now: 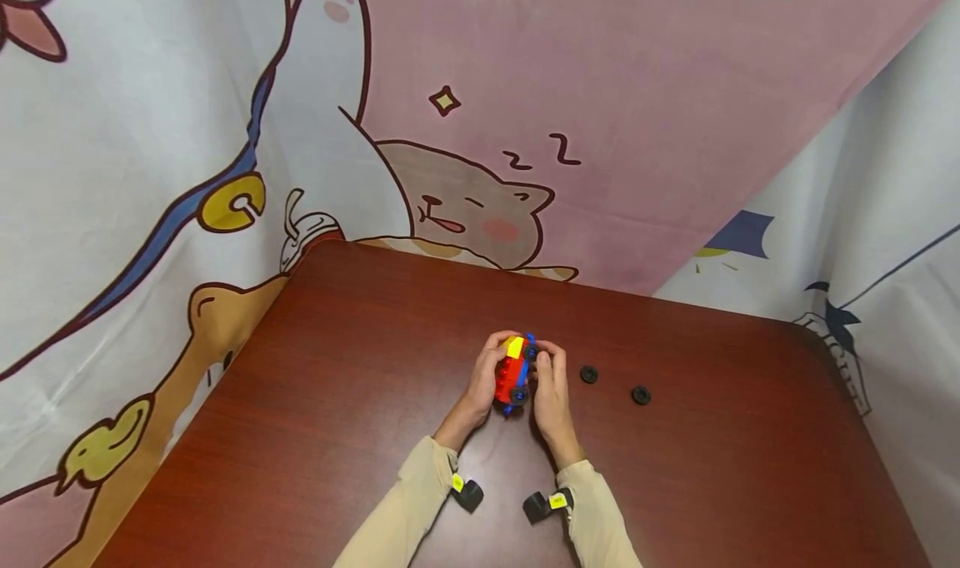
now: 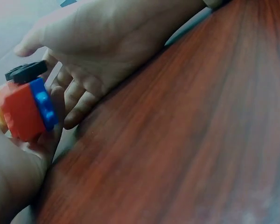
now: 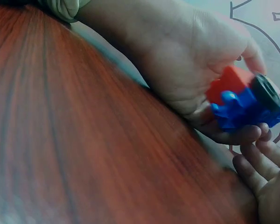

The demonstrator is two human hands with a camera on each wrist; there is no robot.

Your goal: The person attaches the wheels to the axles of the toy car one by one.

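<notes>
A small toy car of red, blue and yellow blocks (image 1: 512, 378) is held above the table between both hands. My left hand (image 1: 478, 385) grips it from the left, thumb near the yellow block. In the right wrist view its blue base (image 3: 242, 109) carries black wheels (image 3: 266, 92) on the side facing that camera. My right hand (image 1: 552, 397) is at the car's right side, its fingers bent near the upper wheel; whether they pinch it is hard to tell. The left wrist view shows the red end (image 2: 23, 114) with a black wheel (image 2: 26, 72) on top.
Two loose black wheels, one (image 1: 588, 374) nearer and one (image 1: 641, 395) farther, lie on the brown table (image 1: 712, 451) right of my right hand. A cartoon-printed cloth (image 1: 600, 93) hangs behind the table and along its sides.
</notes>
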